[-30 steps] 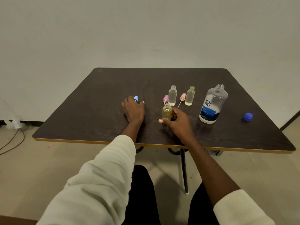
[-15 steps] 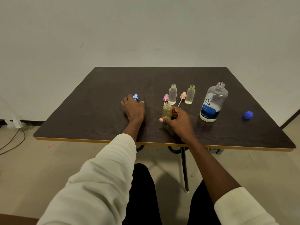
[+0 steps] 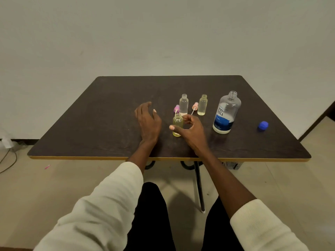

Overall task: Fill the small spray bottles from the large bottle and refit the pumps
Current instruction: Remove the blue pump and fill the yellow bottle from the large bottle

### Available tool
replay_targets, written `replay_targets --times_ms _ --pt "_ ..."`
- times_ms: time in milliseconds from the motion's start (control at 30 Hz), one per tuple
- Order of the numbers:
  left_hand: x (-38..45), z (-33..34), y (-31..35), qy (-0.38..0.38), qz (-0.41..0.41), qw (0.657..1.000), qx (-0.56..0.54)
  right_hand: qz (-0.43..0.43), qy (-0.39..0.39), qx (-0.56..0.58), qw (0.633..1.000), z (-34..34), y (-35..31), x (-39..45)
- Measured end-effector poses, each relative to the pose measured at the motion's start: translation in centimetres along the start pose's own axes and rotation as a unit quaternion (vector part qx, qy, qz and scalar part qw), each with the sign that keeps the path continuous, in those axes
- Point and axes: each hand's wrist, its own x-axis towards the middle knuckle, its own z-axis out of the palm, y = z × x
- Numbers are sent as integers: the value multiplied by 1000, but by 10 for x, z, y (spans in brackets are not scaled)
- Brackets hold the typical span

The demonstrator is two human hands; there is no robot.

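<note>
I see my right hand [image 3: 190, 130] curled round the yellow bottle [image 3: 177, 125], thumb in front, holding it upright on the table [image 3: 90, 124]. It is small, clear, uncapped, and tinted yellow by liquid. My left hand [image 3: 147, 120] lies just left of the yellow bottle, fingers loosely bent; what they cover I cannot tell. Behind the yellow bottle stand two more small open bottles, with pink pumps lying beside them. The big bottle [image 3: 226, 113], blue-labelled and open, stands to its right, with the blue cap [image 3: 262, 125] beyond.
</note>
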Motion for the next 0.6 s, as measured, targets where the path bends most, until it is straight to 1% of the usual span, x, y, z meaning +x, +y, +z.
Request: replay_targets --times_ms 33,133,200,267,333,400,467,533,567,600 --pt "-8 -2 7 -9 -8 999 -33 4 12 11 1000 -2 -2 -1" --pt "-30 -8 27 -44 -74 985 -150 2 45 23 999 -8 -9 -5" --pt "-40 -8 36 -89 -86 971 -203 -19 78 16 997 -12 -11 -10" --pt "-45 -5 37 -151 -85 956 -237 -65 130 -9 989 -18 -9 -15" --pt "-49 -2 34 -197 -83 947 -238 -118 189 -48 974 -29 -5 -17" --pt "-52 0 35 -232 -70 945 -220 -135 243 -77 957 -45 -2 -16" --pt "-54 2 38 -247 -54 950 -185 -118 298 -84 944 -61 0 -11" --pt "-54 4 41 -251 -52 954 -154 -83 346 -110 928 -76 2 -2" --pt "-54 5 42 -253 -56 955 -147 -62 353 -126 925 -83 2 3" --pt "-54 7 43 -256 -60 954 -146 -37 345 -129 929 -88 2 8"
